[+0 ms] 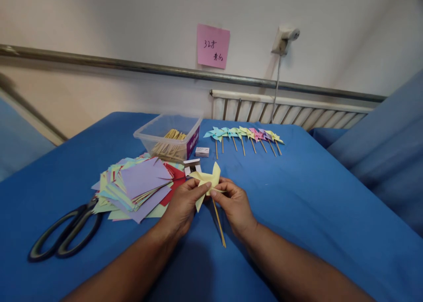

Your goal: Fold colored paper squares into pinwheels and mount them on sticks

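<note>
A yellow paper pinwheel is held up between my two hands, its folded blades spread out. Its thin wooden stick slants down toward me. My left hand pinches the pinwheel's left side near the centre, thumb on top. On the other side my right hand grips it by the centre and the top of the stick, fingers closed. Just behind the pinwheel stands a small opened white box; its contents are too dark to make out.
A pile of coloured paper squares lies left, beside black-handled scissors. Behind it stands a clear plastic box of wooden sticks, near a small closed box. Several finished pinwheels lie in a row at the back of the blue-covered table.
</note>
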`<state>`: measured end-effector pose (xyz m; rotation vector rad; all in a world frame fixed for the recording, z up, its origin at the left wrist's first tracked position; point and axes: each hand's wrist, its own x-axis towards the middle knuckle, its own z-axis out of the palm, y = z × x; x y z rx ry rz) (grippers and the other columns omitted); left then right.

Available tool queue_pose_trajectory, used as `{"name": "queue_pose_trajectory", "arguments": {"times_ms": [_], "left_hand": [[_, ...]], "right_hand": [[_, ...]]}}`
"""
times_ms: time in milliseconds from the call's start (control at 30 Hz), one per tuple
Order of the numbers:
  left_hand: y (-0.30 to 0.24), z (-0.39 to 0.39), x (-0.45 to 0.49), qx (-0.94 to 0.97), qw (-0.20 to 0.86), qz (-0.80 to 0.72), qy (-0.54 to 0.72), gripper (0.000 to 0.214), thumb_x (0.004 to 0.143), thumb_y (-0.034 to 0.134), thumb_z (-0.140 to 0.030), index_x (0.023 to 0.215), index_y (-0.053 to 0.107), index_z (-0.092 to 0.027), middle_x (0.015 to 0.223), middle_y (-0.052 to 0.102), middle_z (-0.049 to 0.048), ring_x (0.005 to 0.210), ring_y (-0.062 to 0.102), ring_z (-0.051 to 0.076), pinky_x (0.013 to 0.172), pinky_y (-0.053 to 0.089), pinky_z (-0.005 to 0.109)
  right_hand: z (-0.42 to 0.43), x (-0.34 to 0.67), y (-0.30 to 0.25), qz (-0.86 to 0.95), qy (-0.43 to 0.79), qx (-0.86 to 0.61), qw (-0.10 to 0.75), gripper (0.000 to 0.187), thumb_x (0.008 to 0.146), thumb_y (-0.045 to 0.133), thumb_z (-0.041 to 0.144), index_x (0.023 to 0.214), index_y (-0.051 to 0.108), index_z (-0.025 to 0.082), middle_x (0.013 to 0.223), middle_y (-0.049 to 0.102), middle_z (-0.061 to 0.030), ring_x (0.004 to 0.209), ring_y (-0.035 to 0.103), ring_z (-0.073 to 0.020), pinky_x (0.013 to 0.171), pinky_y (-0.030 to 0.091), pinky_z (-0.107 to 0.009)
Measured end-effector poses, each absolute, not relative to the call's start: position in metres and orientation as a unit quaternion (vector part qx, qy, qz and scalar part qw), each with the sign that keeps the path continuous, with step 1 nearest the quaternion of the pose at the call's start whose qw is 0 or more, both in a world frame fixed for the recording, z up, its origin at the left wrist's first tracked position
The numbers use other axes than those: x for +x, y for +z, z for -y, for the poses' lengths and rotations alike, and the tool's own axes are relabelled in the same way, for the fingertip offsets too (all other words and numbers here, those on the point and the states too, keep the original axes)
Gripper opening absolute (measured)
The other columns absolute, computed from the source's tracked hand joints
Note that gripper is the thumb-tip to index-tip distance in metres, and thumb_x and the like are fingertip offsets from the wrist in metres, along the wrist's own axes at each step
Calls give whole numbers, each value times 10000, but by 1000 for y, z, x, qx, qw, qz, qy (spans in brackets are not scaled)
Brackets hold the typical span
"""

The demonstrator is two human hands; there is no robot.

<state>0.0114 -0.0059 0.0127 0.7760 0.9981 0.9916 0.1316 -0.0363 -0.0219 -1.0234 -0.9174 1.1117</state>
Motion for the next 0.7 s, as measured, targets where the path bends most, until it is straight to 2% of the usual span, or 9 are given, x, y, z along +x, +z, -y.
{"name": "queue_pose_trajectory", "arguments": {"times_ms": [333, 567, 700], "left_hand": [[7, 5, 10, 355, 679, -457, 451, 266, 640, 800, -322, 767, 650, -143, 750, 687, 21, 620, 603, 126, 625, 447, 253], [8, 5, 10, 349, 691, -452, 443, 266, 648, 798, -314, 790, 652, -143, 767, 689, 29, 656, 619, 140, 651, 455, 258], [8, 6, 10, 334, 712, -439, 435, 263, 657, 791, -311, 817, 663, -145, 731, 686, 21, 624, 615, 135, 639, 455, 256]], "right_hand": [[33, 134, -24, 456, 407, -514, 602, 106, 684, 752, 292, 672, 692, 206, 1040, 638, -68, 992, 604, -226, 961, 414, -412], [34, 135, -24, 389, 490, -479, 616, 106, 691, 755, 306, 732, 742, 208, 1116, 643, -69, 1065, 589, -243, 1021, 374, -429], [35, 134, -21, 366, 525, -444, 626, 137, 698, 751, 326, 736, 736, 195, 1147, 645, -70, 1049, 599, -237, 992, 401, -409]]}}
